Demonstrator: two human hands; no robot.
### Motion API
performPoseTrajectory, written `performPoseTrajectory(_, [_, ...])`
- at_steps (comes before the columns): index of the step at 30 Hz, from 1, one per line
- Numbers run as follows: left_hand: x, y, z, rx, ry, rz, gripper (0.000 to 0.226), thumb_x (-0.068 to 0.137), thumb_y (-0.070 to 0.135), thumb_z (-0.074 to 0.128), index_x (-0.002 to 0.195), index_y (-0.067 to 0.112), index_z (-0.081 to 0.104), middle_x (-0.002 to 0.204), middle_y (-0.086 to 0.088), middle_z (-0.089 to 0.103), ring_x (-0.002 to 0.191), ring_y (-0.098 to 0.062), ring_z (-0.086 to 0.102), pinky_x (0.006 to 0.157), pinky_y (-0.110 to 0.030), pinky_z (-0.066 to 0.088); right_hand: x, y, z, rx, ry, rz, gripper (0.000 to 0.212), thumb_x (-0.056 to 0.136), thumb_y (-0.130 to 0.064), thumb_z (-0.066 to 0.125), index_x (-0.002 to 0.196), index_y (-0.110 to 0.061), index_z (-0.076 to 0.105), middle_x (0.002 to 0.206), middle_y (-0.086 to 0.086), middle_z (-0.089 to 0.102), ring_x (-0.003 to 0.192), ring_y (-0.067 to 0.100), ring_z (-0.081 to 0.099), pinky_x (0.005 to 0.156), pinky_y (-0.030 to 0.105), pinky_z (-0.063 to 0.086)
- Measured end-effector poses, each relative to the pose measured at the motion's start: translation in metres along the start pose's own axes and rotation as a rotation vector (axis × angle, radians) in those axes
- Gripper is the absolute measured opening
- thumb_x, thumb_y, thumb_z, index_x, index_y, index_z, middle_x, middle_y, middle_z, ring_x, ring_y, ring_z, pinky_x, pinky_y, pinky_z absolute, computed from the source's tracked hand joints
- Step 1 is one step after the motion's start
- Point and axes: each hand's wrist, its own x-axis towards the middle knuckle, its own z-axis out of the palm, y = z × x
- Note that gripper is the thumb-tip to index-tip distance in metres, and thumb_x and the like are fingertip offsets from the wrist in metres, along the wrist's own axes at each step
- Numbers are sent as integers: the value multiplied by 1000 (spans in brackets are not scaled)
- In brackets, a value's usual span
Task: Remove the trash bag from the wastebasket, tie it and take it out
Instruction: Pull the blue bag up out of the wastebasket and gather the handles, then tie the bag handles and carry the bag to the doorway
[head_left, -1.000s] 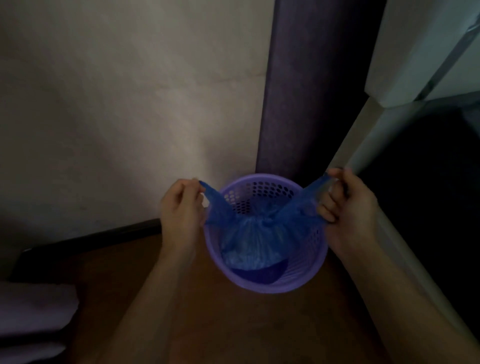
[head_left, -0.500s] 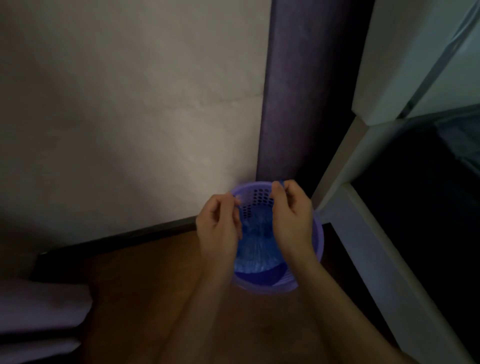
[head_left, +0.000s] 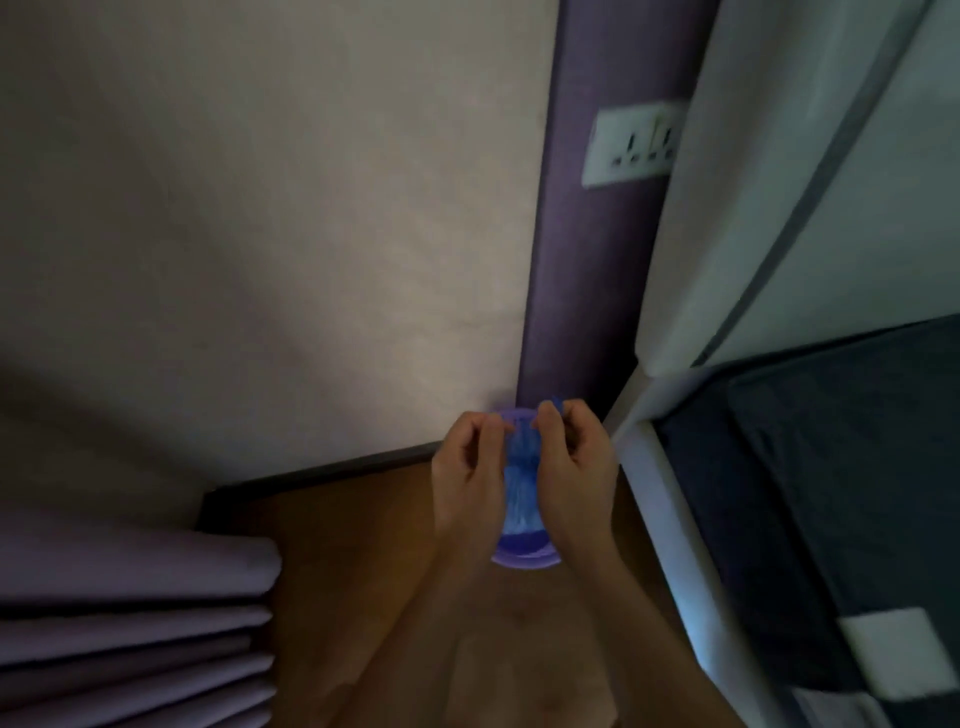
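A purple plastic wastebasket (head_left: 524, 560) stands on the wooden floor by the wall, mostly hidden behind my hands. A blue trash bag (head_left: 521, 491) sits inside it, its gathered top rising between my hands. My left hand (head_left: 467, 475) pinches one bag flap above the basket's left side. My right hand (head_left: 571, 467) pinches the other flap, a blue tip showing above its fingers. The two hands are close together over the basket.
A cream wall and dark skirting (head_left: 322, 470) lie behind. A purple wall strip carries a white socket plate (head_left: 631, 148). A white bed frame (head_left: 675, 519) with dark bedding stands at right. Purple curtain folds (head_left: 130, 613) hang at lower left.
A second ago my hands held the bag flaps stretched wide apart. They have come together over the basket, and the view has tilted up and back.
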Motion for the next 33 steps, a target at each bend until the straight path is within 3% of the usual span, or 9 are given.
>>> performPoseTrajectory(3, [-13, 85, -15, 49, -44, -15, 19, 98, 19, 55, 81, 25, 59, 73, 9, 64, 70, -2, 61, 66, -19, 50, -11, -90, -24, -10, -39, 43, 24, 100, -27, 51, 78, -17, 54, 66, -5, 55, 59, 3, 50, 58, 22, 42])
performPoseTrajectory(6, [-28, 183, -33, -69, -11, -105, 23, 97, 14, 55, 77, 25, 58, 65, 18, 64, 65, 0, 59, 68, -20, 48, -26, -184, -43, 20, 24, 2, 39, 98, -15, 55, 62, -21, 42, 54, -7, 45, 51, 3, 43, 56, 21, 36])
performPoseTrajectory(10, [-50, 312, -63, -54, -14, 8, 27, 97, 6, 52, 70, 12, 55, 56, 9, 50, 57, -6, 46, 58, -23, 42, -47, -304, -68, 85, 5, -18, 44, 97, -4, 54, 59, -21, 37, 47, -13, 45, 47, 0, 41, 52, 12, 34])
performPoseTrajectory(15, [-74, 414, -100, -37, 16, 75, 20, 98, 8, 51, 81, 6, 61, 59, 11, 55, 58, -4, 51, 60, -18, 45, -78, -408, -84, 123, -14, -77, 38, 97, -7, 53, 63, -14, 38, 54, -8, 37, 50, 2, 35, 51, 14, 34])
performPoseTrajectory(23, [-113, 482, -139, -68, 18, 170, 22, 99, 10, 50, 82, 0, 60, 63, 3, 53, 58, -4, 53, 61, -14, 45, -126, -482, -94, 63, 0, -204, 34, 98, -13, 54, 66, -6, 45, 57, 1, 42, 51, 4, 40, 51, 13, 34])
performPoseTrajectory(27, [-123, 488, -145, -75, -9, 173, 22, 99, 13, 51, 82, 4, 61, 59, 8, 52, 56, -4, 51, 58, -15, 43, -137, -485, -101, -150, 45, -310, 41, 98, -24, 55, 60, -29, 41, 51, -7, 43, 48, 5, 45, 49, 16, 34])
performPoseTrajectory(33, [-137, 483, -132, -72, -81, 177, 21, 98, 13, 52, 81, 6, 61, 65, 2, 55, 60, -6, 52, 59, -17, 45, -156, -479, -122, -145, 141, -272, 41, 97, -20, 58, 60, -31, 43, 52, -11, 50, 47, 4, 46, 49, 15, 36])
